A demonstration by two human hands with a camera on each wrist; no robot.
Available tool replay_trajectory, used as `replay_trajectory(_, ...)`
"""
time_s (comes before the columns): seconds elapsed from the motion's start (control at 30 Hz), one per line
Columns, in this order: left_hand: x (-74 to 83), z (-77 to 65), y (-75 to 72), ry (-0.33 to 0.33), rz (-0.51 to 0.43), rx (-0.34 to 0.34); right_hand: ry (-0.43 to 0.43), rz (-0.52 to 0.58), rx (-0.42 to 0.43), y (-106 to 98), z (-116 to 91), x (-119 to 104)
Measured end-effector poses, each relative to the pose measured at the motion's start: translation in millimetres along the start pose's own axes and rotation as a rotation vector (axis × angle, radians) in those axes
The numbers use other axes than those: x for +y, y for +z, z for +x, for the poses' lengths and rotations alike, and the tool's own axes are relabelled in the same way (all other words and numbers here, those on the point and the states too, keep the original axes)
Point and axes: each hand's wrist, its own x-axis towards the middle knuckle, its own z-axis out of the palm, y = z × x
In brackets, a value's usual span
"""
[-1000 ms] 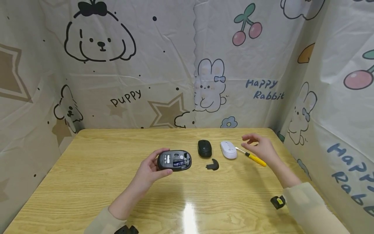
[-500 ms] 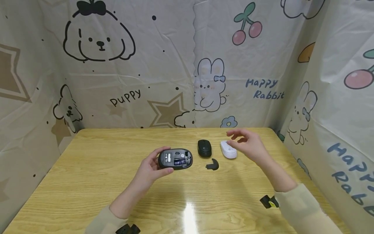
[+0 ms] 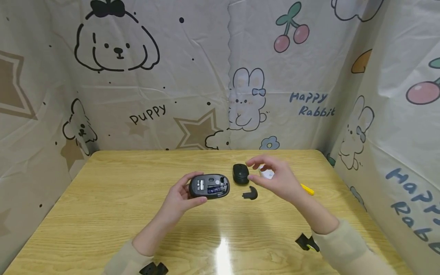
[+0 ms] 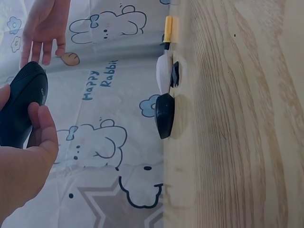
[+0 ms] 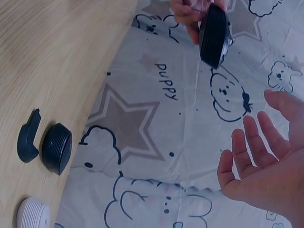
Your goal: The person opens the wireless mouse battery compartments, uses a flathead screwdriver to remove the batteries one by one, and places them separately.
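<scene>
Behind the black mouse [image 3: 240,174], the cloth backdrop [image 3: 192,53] reads "Puppy" and "Happy Rabbit"; the white label [image 3: 201,185] on the opened mouse [image 3: 209,186] is too small to read. Left of the black mouse, above the wood-grain surface [image 3: 99,206], the left hand [image 3: 177,200] grasps the opened mouse in its fingers. Right of the black mouse, the right hand [image 3: 276,178] hovers, its parted fingers empty.

We hold a black mouse [image 3: 208,186] up in our left hand [image 3: 178,198], grey belly [image 3: 207,180] facing us. It has a white label [image 3: 200,185] and an open slot [image 3: 223,183] with a dark battery [image 3: 215,189].
</scene>
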Motion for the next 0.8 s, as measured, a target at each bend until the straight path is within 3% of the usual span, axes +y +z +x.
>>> replay_trajectory(0.4, 1.5, 0.8, 7.0, 0.004, -0.016, -0.018, -0.122, 0.021, -0.060, 26, -2, -8)
replay_trajectory(0.8, -1.0, 2.2, 9.9, -0.002, 0.003, -0.023, -0.129, 0.009, -0.094, 41, -3, -9)
